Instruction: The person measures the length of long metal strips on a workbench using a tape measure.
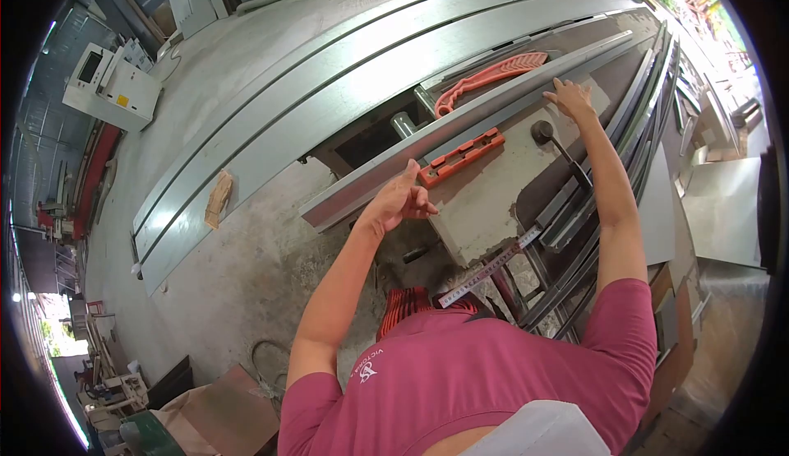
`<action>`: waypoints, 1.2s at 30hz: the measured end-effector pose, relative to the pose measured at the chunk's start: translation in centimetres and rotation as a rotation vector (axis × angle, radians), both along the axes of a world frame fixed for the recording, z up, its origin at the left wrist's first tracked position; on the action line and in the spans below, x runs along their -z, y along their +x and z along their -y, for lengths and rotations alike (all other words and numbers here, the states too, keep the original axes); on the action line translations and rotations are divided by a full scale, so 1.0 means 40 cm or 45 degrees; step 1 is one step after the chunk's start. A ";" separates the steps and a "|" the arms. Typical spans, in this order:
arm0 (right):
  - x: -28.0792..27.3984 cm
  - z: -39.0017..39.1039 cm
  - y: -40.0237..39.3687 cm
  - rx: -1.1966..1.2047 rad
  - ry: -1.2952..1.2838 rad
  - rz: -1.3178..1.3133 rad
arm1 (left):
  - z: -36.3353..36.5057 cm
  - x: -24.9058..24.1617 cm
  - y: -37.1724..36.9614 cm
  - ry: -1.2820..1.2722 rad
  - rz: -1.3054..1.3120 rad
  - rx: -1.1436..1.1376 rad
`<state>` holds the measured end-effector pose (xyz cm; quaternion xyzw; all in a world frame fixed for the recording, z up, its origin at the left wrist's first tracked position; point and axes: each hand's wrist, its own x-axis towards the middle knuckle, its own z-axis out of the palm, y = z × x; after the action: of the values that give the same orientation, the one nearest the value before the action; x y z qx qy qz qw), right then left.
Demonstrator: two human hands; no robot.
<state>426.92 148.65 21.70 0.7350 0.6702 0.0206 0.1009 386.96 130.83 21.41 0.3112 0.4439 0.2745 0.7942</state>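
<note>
A long grey metal bar (493,115) runs diagonally in front of me, its near end sticking out past the worktable. My left hand (398,201) is at the bar's near side, thumb raised against it and the other fingers loosely bent, with nothing visible in them. Farther along, my right hand (573,99) rests its spread fingers at the bar's near edge. Between the hands lies an orange slotted tool (462,158), close to the left fingertips. Behind the bar is an orange curved push stick (493,74).
Below the hands, a tape-measure blade (489,270) slants by my waist. A black round knob on a rod (542,132) stands near dark metal strips (583,217) on the right. Long slotted metal table (345,69) stretches beyond; a wood scrap (218,199) lies there. A white machine (115,90) stands left.
</note>
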 end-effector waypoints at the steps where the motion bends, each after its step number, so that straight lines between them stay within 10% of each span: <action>1: 0.000 0.007 0.007 0.006 0.000 0.001 | -0.013 0.001 0.001 0.000 0.001 0.006; 4: 0.003 0.039 0.006 -0.003 0.132 -0.100 | -0.045 0.005 -0.008 -0.019 -0.041 0.050; 10: 0.015 0.129 -0.174 -0.966 0.413 -0.364 | -0.097 0.014 -0.007 0.004 0.015 0.193; 36: 0.014 0.023 0.021 -0.885 0.421 0.074 | 0.301 -0.051 -0.194 0.027 -0.041 -0.355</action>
<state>427.76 147.74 21.15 0.4692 0.8640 0.1823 -0.0129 379.18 118.79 23.44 0.2594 0.4925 0.3819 0.7378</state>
